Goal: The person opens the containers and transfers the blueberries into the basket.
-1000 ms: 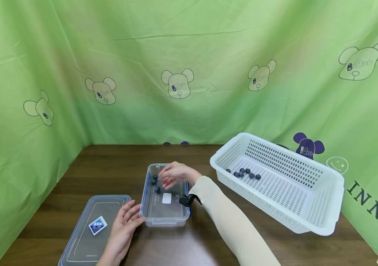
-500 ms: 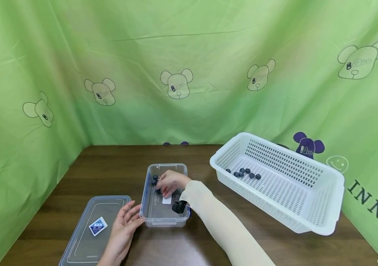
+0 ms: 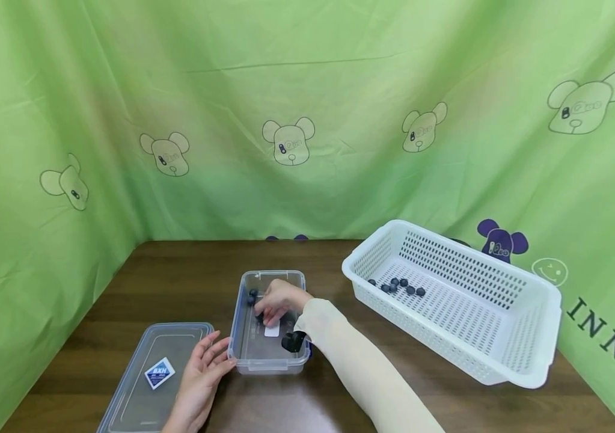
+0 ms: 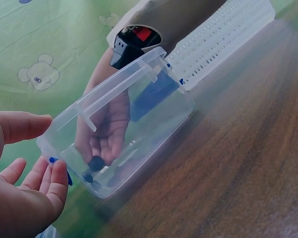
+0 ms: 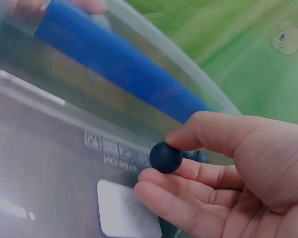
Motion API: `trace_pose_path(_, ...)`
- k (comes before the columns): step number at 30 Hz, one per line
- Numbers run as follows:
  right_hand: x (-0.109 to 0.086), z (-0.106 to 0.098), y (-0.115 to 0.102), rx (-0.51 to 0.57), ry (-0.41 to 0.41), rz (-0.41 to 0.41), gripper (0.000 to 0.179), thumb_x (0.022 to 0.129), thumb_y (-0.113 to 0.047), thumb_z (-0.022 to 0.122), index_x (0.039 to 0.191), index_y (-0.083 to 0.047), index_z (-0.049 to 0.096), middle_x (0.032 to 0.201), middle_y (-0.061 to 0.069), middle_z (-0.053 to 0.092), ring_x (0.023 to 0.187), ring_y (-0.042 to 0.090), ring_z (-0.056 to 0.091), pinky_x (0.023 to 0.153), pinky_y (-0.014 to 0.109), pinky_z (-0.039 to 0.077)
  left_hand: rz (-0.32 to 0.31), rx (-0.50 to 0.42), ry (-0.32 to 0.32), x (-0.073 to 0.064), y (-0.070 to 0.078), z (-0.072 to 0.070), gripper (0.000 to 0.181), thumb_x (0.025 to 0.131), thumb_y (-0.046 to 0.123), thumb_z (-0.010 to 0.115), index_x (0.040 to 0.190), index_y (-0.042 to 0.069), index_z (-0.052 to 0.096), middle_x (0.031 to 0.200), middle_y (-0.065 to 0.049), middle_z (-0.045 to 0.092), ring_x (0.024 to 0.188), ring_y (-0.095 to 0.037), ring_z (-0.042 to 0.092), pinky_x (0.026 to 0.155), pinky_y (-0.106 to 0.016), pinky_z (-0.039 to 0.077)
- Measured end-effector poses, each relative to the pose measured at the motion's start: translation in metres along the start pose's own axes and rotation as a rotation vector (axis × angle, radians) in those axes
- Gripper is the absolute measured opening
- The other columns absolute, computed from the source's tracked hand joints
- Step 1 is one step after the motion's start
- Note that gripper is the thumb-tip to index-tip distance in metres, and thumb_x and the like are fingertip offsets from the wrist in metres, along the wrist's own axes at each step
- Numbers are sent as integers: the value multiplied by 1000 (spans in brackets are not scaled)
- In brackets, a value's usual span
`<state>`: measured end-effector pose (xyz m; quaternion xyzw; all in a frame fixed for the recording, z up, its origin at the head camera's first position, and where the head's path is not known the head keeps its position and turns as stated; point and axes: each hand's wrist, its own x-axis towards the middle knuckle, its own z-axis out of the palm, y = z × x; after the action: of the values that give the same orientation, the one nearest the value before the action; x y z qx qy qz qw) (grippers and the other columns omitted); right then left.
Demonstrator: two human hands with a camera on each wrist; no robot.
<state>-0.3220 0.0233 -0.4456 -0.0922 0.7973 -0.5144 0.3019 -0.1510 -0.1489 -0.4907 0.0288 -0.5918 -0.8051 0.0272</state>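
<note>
A clear plastic container [image 3: 267, 364] with blue clips sits on the dark wooden table. My left hand [image 3: 201, 374] holds its near left corner, thumb at the rim and fingers by the side clip in the left wrist view. Inside the container is my right hand [image 3: 281, 299], reaching low toward the left side. Between thumb and fingers it pinches one dark blueberry [image 5: 166, 157], close over the container floor. More blueberries [image 3: 252, 297] lie farther back along the left wall, partly hidden by the fingers in the right wrist view.
To the left lies the container's lid [image 3: 180, 343] with a blue and white sticker [image 3: 159, 373]. A white perforated basket [image 3: 502, 376] stands at the right, several blueberries [image 3: 394, 287] gathered at its left end. A green curtain [image 3: 339, 198] hangs behind the table [image 3: 188, 282].
My right hand has lowered from above the container to its floor, and its fingers have closed on a blueberry. My left hand stays at the container's corner.
</note>
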Motion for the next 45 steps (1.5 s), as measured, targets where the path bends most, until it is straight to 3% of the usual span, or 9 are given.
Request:
trace_pose_path(7, 0, -6, -5, 89, -39, -36, 11, 86, 1, 63, 88, 10, 69, 65, 12, 64, 56, 16, 66, 60, 30, 59, -7, 4, 12, 2, 1, 2, 70, 86, -13, 62, 145, -7, 26, 122, -7, 58, 103, -13, 60, 87, -24, 52)
trace_pose_path(14, -2, -12, -10, 176, -85, -30, 17, 89, 3, 58, 100, 15, 66, 66, 14, 64, 56, 17, 66, 61, 29, 59, -31, 9, 42, 1, 2, 3, 69, 86, -13, 62, 145, -6, 27, 122, -8, 57, 101, -13, 60, 86, -24, 52)
trace_pose_path(22, -6, -28, -15, 226, -35, -76, 18, 88, 8, 58, 102, 16, 64, 72, 17, 65, 60, 19, 67, 65, 31, 60, -28, 5, 41, 0, 1, 3, 69, 85, -13, 62, 145, -6, 27, 122, -8, 58, 101, -13, 60, 85, -24, 52)
trace_pose_path(33, -25, -62, -30, 248, -7, -144, 16, 89, 9, 57, 102, 17, 62, 74, 13, 67, 63, 19, 67, 70, 33, 60, -26, 6, 37, -1, 1, 0, 68, 86, -13, 62, 145, -5, 28, 121, -5, 58, 102, -13, 60, 85, -24, 52)
trace_pose_path(45, -47, -113, -25, 264, 62, -169, 20, 93, 8, 55, 109, 19, 60, 82, 15, 69, 69, 21, 69, 77, 37, 59, -15, -4, 23, -2, 0, 2, 67, 86, -14, 61, 144, -5, 29, 118, -3, 58, 101, -13, 60, 85, -24, 53)
